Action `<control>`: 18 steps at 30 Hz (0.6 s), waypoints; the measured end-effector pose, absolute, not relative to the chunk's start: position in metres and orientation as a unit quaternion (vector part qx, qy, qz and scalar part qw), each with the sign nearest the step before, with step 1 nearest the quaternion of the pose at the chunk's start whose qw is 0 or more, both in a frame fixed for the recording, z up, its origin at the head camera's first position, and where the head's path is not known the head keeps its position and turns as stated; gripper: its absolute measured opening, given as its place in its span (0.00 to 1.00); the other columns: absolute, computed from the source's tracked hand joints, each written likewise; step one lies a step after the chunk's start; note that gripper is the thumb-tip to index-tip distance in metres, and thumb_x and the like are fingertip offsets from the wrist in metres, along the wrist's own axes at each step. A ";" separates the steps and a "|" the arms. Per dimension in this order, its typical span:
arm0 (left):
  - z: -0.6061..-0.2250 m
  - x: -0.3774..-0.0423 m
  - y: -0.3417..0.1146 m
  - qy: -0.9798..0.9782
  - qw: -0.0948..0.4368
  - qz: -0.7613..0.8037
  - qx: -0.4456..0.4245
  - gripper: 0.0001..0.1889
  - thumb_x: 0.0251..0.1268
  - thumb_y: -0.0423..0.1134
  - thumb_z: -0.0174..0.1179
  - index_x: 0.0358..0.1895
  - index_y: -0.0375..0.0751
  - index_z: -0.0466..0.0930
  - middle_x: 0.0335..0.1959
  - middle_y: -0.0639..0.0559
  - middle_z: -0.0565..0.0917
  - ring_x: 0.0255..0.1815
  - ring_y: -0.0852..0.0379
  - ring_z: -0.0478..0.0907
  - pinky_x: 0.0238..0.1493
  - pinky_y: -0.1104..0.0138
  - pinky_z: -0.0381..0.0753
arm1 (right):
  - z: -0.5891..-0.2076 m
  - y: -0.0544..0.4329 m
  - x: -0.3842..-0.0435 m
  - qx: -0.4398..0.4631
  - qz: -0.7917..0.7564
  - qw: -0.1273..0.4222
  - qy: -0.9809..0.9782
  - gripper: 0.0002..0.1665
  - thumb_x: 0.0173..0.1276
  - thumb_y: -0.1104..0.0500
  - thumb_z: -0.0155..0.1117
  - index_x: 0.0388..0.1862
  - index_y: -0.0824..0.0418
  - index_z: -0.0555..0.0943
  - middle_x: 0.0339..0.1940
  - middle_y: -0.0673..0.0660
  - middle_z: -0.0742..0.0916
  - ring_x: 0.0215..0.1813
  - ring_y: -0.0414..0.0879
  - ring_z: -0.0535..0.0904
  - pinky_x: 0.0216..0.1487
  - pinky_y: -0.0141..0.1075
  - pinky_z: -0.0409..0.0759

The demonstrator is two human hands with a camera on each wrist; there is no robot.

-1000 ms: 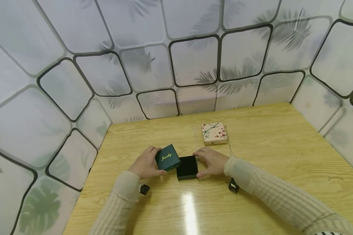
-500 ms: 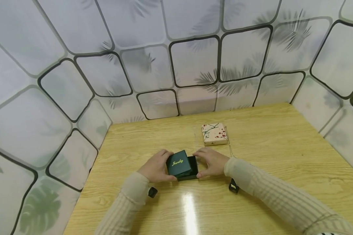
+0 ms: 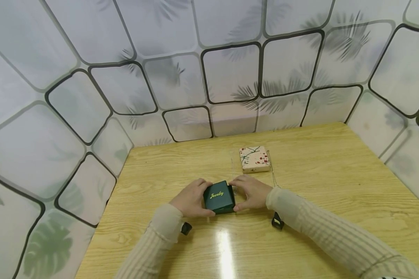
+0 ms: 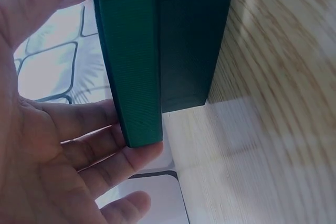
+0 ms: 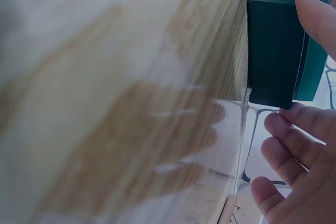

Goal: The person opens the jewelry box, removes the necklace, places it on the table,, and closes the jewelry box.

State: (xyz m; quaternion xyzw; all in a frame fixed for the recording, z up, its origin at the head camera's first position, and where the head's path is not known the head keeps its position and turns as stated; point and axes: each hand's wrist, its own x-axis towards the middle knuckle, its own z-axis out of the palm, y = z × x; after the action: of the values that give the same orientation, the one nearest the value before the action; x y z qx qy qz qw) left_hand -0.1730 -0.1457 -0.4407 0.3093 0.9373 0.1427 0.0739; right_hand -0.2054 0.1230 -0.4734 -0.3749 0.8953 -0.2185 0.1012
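Note:
My left hand (image 3: 192, 199) pinches a dark green jewelry box lid (image 3: 219, 197) with gold "Jewelry" lettering, thumb on one edge and fingers at the opposite one. Slightly askew, the lid lies over the matching box base (image 5: 273, 45), which stands on the table. In the left wrist view the lid's ribbed green side (image 4: 134, 61) overhangs the base's plain dark wall (image 4: 191, 45). My right hand (image 3: 253, 192) holds the base from the right, between thumb and fingertips. The inside of the box is mostly hidden under the lid.
A cream box (image 3: 254, 159) with red flowers sits farther back on the wooden table (image 3: 314, 170). One thin chain (image 3: 273, 170) runs along its right side; a silvery chain (image 5: 243, 135) lies close behind the green base. Patterned walls (image 3: 230, 73) enclose the table.
My left hand has carried the lid rightward and down from beside the base to over it, covering the black interior. My right hand has stayed in place at the base.

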 end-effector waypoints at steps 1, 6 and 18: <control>-0.441 -0.173 -0.145 0.937 0.075 0.144 0.309 0.51 0.45 0.62 0.71 0.70 0.37 0.63 0.56 0.50 0.72 0.51 0.57 0.71 0.54 0.60 0.75 | -0.473 0.123 -0.205 -0.375 -0.218 0.102 0.895 0.56 0.52 0.29 0.68 0.72 0.58 0.65 0.68 0.55 0.71 0.69 0.52 0.64 0.68 0.48 0.63; -0.440 -0.173 -0.143 0.937 0.078 0.148 0.308 0.51 0.46 0.61 0.71 0.71 0.37 0.62 0.57 0.50 0.71 0.52 0.57 0.71 0.55 0.60 0.75 | -0.473 0.122 -0.206 -0.372 -0.222 0.108 0.895 0.56 0.51 0.30 0.69 0.72 0.58 0.65 0.68 0.56 0.71 0.69 0.52 0.64 0.68 0.48 0.63; -0.441 -0.177 -0.140 0.936 0.080 0.134 0.316 0.52 0.47 0.62 0.70 0.72 0.36 0.60 0.60 0.50 0.71 0.55 0.57 0.71 0.58 0.61 0.74 | -0.470 0.123 -0.206 -0.375 -0.225 0.101 0.894 0.62 0.49 0.28 0.69 0.73 0.62 0.62 0.69 0.60 0.70 0.70 0.57 0.62 0.67 0.53 0.63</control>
State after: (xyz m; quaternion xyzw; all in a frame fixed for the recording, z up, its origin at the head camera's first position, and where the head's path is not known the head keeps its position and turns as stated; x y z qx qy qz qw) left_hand -0.1767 -0.1401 -0.4407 0.3163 0.9356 0.1343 0.0804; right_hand -0.2057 0.1230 -0.4705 -0.3752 0.8936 -0.2245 0.1014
